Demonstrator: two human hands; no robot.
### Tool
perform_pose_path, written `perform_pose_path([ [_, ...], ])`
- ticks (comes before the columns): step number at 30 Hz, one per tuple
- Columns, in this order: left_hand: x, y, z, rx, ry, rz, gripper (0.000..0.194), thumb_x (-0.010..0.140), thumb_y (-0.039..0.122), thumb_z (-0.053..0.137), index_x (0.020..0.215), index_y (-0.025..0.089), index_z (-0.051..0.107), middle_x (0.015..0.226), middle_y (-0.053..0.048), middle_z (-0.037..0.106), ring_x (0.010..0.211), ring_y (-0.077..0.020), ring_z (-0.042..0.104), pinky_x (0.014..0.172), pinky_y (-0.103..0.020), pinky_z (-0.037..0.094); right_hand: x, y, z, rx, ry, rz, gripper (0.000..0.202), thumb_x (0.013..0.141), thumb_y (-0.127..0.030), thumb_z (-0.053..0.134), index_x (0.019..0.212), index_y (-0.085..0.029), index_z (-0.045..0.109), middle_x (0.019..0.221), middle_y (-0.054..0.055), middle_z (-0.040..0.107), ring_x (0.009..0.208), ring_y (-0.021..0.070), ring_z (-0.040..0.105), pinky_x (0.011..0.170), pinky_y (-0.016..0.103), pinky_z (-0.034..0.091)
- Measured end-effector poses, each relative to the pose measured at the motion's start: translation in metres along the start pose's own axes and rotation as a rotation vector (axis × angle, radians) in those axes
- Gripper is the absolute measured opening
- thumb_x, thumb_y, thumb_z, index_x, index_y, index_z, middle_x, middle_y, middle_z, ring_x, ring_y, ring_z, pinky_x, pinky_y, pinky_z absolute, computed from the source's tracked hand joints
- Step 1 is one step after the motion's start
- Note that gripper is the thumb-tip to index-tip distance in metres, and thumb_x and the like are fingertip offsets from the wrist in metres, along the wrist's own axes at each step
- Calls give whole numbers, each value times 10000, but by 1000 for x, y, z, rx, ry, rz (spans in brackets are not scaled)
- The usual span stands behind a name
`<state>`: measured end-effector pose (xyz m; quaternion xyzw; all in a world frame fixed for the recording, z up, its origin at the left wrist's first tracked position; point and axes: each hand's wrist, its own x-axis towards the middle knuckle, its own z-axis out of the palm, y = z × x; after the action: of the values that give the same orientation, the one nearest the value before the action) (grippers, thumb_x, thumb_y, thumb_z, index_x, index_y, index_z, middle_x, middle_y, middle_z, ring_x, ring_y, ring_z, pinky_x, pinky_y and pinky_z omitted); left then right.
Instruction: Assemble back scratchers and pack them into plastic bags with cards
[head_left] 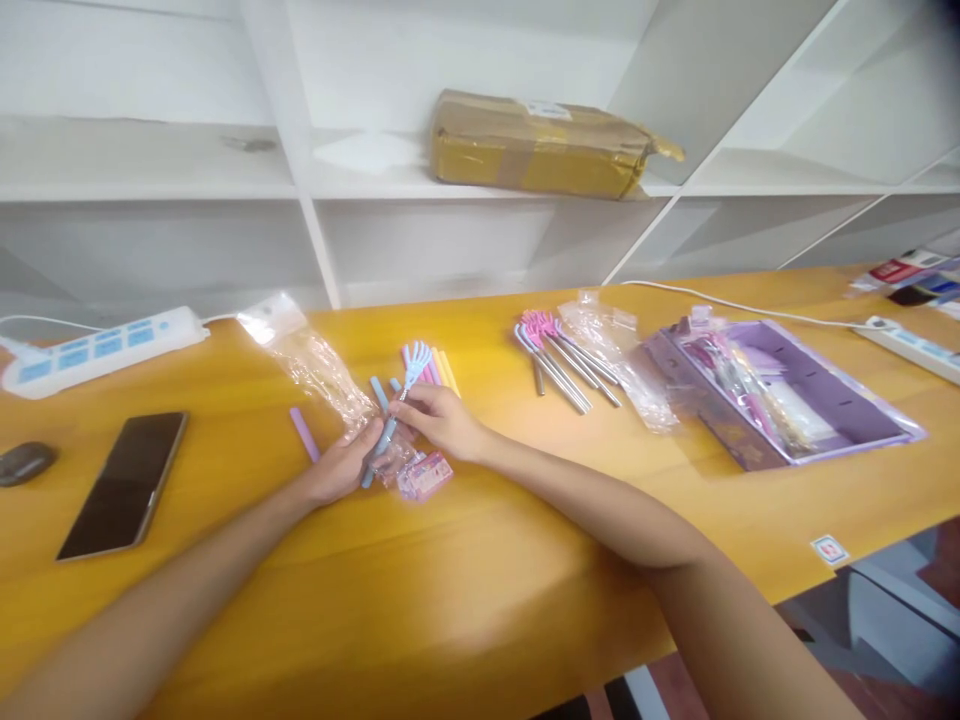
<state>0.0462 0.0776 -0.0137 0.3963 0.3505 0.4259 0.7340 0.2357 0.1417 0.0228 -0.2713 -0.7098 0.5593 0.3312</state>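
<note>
My left hand (346,466) is closed round the lower part of a blue-grey tube (386,437). With closed fingers my right hand (442,418) grips the stem of a small light-blue hand-shaped piece (417,364), its head up, at the tube's upper end. Beneath and beside the hands lie clear plastic wrapping and a pink printed card (426,476). Yellow tubes (448,372) and pink ones lie just behind my right hand. A purple tube (304,434) lies left of my left hand. Several metal rods with pink and lilac hand-shaped heads (562,362) lie to the right.
A purple box (847,405) with wrapped items stands at the right, beside crumpled clear bags (619,360). A phone (126,485), a black mouse (26,463) and a power strip (105,350) lie left. A taped parcel (536,145) sits on the shelf behind.
</note>
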Motion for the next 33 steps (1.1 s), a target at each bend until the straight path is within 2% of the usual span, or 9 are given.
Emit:
perform_pose_path([
  [4, 0, 4, 1, 26, -38, 36, 588, 920, 752, 620, 1039, 179, 685, 614, 17, 603, 537, -160, 613, 534, -269, 502, 5, -13, -11, 125, 210, 23, 559, 972, -735, 562, 911, -179, 582, 711, -20, 553, 609, 99, 512, 604, 233, 436],
  [7, -2, 6, 1, 55, -34, 67, 671, 905, 810, 569, 1099, 175, 667, 688, -34, 707, 554, -194, 679, 509, -277, 496, 3, -42, -32, 133, 332, -34, 561, 1019, -750, 443, 885, -208, 497, 691, -24, 518, 583, 107, 491, 584, 240, 423],
  [9, -3, 7, 1, 54, -38, 79, 706, 887, 839, 555, 1099, 173, 652, 710, -49, 727, 550, -213, 698, 486, -288, 499, -6, -68, -47, 6, 232, -39, 571, 1052, -728, 379, 833, -208, 466, 660, -29, 480, 572, 105, 458, 594, 243, 411],
  [12, -3, 9, 2, 32, -24, 67, 684, 876, 841, 568, 1053, 183, 634, 728, -48, 734, 556, -224, 713, 489, -298, 513, -25, -104, -59, -380, -143, 25, 535, 1115, -591, 362, 829, -175, 540, 659, -24, 470, 587, 92, 403, 618, 240, 355],
  [16, 1, 13, 4, -30, 42, 104, 672, 894, 832, 557, 1007, 177, 654, 730, -60, 742, 558, -218, 699, 484, -299, 515, -47, -120, -54, -893, -437, 129, 419, 1138, -416, 403, 877, -155, 602, 744, 11, 582, 623, 92, 441, 627, 264, 280],
  [20, 5, 15, 3, -69, 178, 132, 662, 956, 765, 538, 915, 127, 707, 725, -91, 748, 592, -217, 710, 562, -327, 571, -51, -107, -48, -1160, -498, 170, 346, 1123, -293, 426, 891, -144, 636, 830, 62, 663, 659, 122, 524, 614, 284, 243],
  [25, 6, 14, 0, -122, 289, 128, 478, 1009, 592, 615, 897, 138, 719, 790, -92, 790, 680, -219, 752, 680, -348, 608, -48, -98, -53, -1237, -491, 187, 319, 1112, -234, 425, 919, -126, 655, 878, 96, 692, 702, 149, 596, 612, 293, 260],
  [28, 5, 14, 1, -149, 287, 148, 329, 933, 471, 782, 946, 146, 735, 876, -77, 809, 763, -209, 767, 738, -343, 625, -48, -99, -56, -1272, -519, 201, 288, 1089, -187, 451, 896, -127, 655, 872, 99, 692, 707, 156, 605, 612, 293, 260],
  [33, 2, 19, 5, -87, 214, 132, 396, 807, 454, 908, 972, 120, 775, 993, -112, 813, 884, -224, 765, 756, -324, 628, -45, -96, -55, -1285, -555, 198, 253, 1059, -123, 475, 897, -123, 670, 859, 101, 694, 699, 151, 601, 616, 285, 281],
])
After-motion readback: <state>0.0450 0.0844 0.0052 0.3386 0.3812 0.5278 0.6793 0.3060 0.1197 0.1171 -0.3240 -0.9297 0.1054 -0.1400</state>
